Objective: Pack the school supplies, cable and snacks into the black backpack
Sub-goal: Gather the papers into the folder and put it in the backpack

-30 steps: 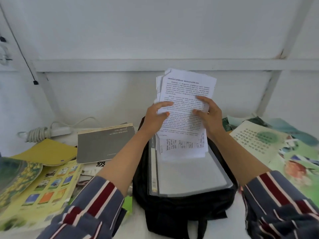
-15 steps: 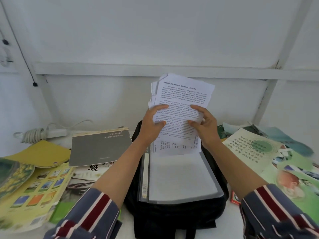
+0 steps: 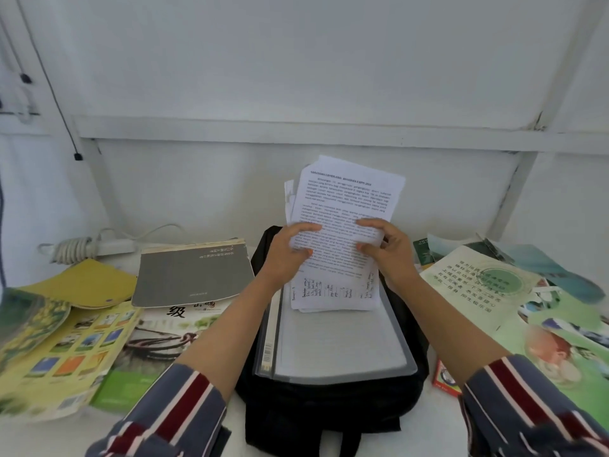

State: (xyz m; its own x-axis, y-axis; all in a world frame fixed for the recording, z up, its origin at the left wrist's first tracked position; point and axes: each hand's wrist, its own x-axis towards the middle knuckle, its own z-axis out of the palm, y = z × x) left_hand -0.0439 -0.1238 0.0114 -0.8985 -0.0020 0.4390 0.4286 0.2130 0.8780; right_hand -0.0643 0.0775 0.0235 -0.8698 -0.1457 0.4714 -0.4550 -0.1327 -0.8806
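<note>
- A person's left hand [image 3: 286,255] and right hand [image 3: 390,252] grasp a stack of printed sheets [image 3: 346,199] by its side edges, with the thumbs on the front page.
- The top sheet carries a capitalised heading and dense typed paragraphs, both too blurred to read. A handwritten table fills its lower part.
- The stack is held upright and slightly tilted over the far end of the black backpack [image 3: 329,410]. Its lower edge is at a clear folder [image 3: 339,344] lying on the bag; whether they touch cannot be told.
- On the left, a grey book [image 3: 194,275] overlaps a booklet [image 3: 158,338] printed with the character "级".
- Beyond them lie a yellow folder [image 3: 85,285] and a coiled white cable [image 3: 71,249].
- On the right, a green leaflet [image 3: 474,285] shows columns of Chinese characters, and a small red box [image 3: 445,380] sits just beside the bag.
- Papers crowd both sides of the bench [image 3: 435,423], leaving bare strips near the front edge.
</note>
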